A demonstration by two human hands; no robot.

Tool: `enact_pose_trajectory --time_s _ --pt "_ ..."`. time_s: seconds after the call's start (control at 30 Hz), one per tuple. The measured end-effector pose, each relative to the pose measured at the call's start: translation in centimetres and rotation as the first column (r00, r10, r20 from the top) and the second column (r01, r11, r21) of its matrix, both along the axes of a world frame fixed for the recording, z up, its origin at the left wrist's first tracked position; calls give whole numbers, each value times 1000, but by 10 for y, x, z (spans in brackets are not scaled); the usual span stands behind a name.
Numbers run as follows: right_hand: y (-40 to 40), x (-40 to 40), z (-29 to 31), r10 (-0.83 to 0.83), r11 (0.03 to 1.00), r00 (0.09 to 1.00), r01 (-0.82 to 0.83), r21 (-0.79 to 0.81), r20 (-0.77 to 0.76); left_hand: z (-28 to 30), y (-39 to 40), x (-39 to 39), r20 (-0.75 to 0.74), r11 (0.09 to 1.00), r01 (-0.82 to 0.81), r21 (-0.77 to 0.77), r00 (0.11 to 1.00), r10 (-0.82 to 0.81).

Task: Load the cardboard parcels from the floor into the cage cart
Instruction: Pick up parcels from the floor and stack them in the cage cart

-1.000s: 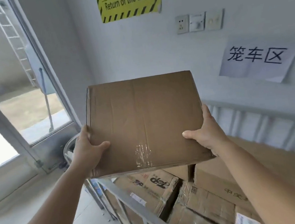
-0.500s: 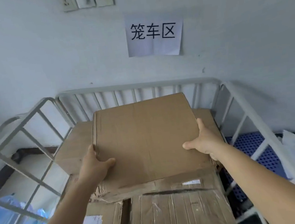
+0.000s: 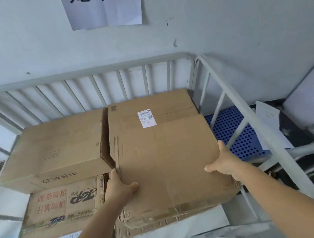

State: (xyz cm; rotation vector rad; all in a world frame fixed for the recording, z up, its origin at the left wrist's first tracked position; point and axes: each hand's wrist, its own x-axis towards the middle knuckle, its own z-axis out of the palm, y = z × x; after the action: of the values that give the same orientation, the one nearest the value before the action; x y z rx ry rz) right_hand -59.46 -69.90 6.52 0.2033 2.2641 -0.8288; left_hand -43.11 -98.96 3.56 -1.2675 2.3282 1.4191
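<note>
Since the earlier frame the parcel [image 3: 169, 166] has come down onto the boxes inside the cage cart [image 3: 92, 71]. The left hand [image 3: 119, 187] and right hand [image 3: 223, 162] grip its side edges, thumbs on top; it is plain brown, creased cardboard.

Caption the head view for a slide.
Both hands, left and right, hold a cardboard parcel atop stacked boxes in the cage cart.

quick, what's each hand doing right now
Left hand: grips the left edge of the cardboard parcel, thumb on top.
Right hand: grips the parcel's right edge, thumb on top.
</note>
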Motion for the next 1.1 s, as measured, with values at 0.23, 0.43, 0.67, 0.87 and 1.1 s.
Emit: enact_pose_trajectory --time_s 0.23,0.43,0.67,0.87,1.1 --pt "15 -25 -59 37 993 998 -44 109 58 -57 35 -24 135 999 -31 36 990 26" --pt "29 -43 -105 107 980 993 -113 165 43 -98 59 -34 222 999 -23 -26 975 28" --pt "46 -49 -144 104 981 993 -110 158 47 -127 76 -47 224 999 -28 -45 974 38" --pt "48 -52 -156 137 970 989 -144 194 52 -132 82 -53 292 990 43 -134 956 -2" --pt "31 -43 -136 402 857 915 -365 364 -28 -111 91 -52 395 963 210 -169 910 -129"
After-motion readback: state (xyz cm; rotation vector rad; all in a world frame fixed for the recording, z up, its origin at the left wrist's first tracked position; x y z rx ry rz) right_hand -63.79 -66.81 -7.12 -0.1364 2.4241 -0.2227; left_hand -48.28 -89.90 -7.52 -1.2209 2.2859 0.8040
